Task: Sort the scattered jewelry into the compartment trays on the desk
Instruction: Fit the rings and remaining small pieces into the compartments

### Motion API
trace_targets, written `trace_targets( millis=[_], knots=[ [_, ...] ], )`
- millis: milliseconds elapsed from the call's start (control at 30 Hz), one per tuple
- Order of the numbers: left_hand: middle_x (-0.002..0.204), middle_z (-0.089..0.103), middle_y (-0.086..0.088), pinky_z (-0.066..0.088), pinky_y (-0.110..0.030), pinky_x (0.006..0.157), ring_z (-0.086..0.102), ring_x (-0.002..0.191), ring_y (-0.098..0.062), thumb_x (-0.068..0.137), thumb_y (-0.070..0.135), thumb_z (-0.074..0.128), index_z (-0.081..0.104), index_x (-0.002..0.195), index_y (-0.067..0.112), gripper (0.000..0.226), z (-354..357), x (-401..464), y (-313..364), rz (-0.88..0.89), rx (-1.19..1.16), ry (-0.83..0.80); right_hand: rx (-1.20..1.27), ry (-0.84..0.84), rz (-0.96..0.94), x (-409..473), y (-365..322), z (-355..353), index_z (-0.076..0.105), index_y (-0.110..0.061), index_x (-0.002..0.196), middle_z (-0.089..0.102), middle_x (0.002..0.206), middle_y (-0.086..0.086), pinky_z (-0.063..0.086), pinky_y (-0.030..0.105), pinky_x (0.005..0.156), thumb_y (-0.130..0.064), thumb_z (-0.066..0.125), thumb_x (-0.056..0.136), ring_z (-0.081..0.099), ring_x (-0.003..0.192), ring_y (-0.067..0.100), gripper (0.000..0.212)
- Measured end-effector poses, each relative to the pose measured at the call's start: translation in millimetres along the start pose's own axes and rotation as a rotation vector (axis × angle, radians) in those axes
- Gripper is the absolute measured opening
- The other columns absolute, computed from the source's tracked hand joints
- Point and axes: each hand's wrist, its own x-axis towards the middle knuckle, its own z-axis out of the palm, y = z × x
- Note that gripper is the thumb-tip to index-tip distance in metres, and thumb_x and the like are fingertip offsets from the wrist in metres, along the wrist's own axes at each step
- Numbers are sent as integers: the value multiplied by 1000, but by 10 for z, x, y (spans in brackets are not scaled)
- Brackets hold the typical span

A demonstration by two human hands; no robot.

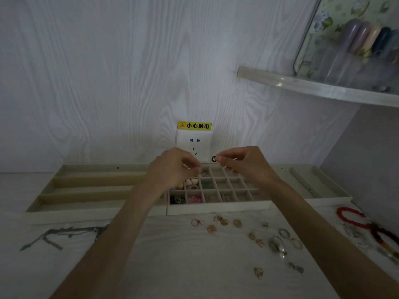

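Observation:
My right hand pinches a small dark ring at its fingertips, held above the back of the grid tray. My left hand hovers over the tray's left part with fingers curled; whether it holds anything I cannot tell. Several grid cells hold pieces: heart-shaped charms, pink beads, a dark piece. Loose gold rings and earrings lie on the desk in front of the tray, with silver and green pieces to their right.
A long-slot tray sits to the left, another tray to the right. A grey chain necklace lies front left, red and amber bracelets at the right. A wall socket is behind; a shelf hangs upper right.

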Motion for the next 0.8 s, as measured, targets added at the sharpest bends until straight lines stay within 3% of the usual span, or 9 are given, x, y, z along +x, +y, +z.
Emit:
trace_targets(
  millis=[133, 233, 433, 600, 667, 767, 800],
  knots=[
    [105, 68, 10, 45, -31, 87, 61, 98, -14, 82, 28, 69, 70, 93, 33, 12, -178, -24, -264, -214, 208, 99, -137, 10, 7, 179, 163, -115, 75, -18, 89, 71, 80, -9, 43, 6, 59, -22, 74, 78, 61, 64, -9, 11],
    [112, 66, 5, 43, -30, 85, 60, 104, -20, 83, 34, 68, 71, 100, 28, 18, -233, -26, -396, -275, 250, 122, -228, -10, 26, 271, 302, -129, 76, -17, 91, 70, 81, -7, 40, 5, 61, -22, 75, 77, 60, 72, -3, 14],
    [101, 69, -4, 41, -25, 72, 60, 86, -19, 85, 44, 64, 73, 100, 17, 33, -185, 3, -393, -304, 274, 60, -312, -90, 7, 367, 457, -21, 76, -14, 91, 71, 81, 1, 44, 14, 66, -22, 74, 78, 59, 73, 5, 15],
    [102, 70, -4, 39, -26, 71, 60, 86, -19, 85, 40, 65, 73, 101, 16, 30, -185, -7, -373, -306, 259, 74, -346, -127, 8, 447, 512, 69, 77, -15, 89, 73, 80, 2, 49, 25, 70, -22, 75, 77, 61, 69, 4, 14],
    [101, 70, -3, 39, -26, 70, 57, 82, -17, 85, 41, 65, 73, 101, 18, 29, -188, -10, -373, -303, 273, 77, -358, -132, 16, 466, 519, 84, 76, -15, 90, 72, 78, 0, 50, 23, 66, -21, 74, 78, 60, 66, 0, 14],
    [97, 70, -3, 39, -26, 69, 60, 82, -17, 85, 41, 65, 74, 98, 18, 29, -172, -1, -393, -291, 284, 85, -399, -134, 35, 484, 531, 96, 76, -14, 91, 74, 87, 3, 53, 27, 73, -19, 73, 79, 64, 75, 8, 14],
    [96, 70, -3, 40, -26, 69, 61, 83, -18, 85, 42, 65, 74, 97, 17, 29, -170, 1, -399, -290, 288, 87, -422, -137, 37, 486, 538, 99, 76, -15, 92, 74, 87, 2, 52, 26, 69, -19, 73, 79, 63, 72, 7, 14]
  ],
)
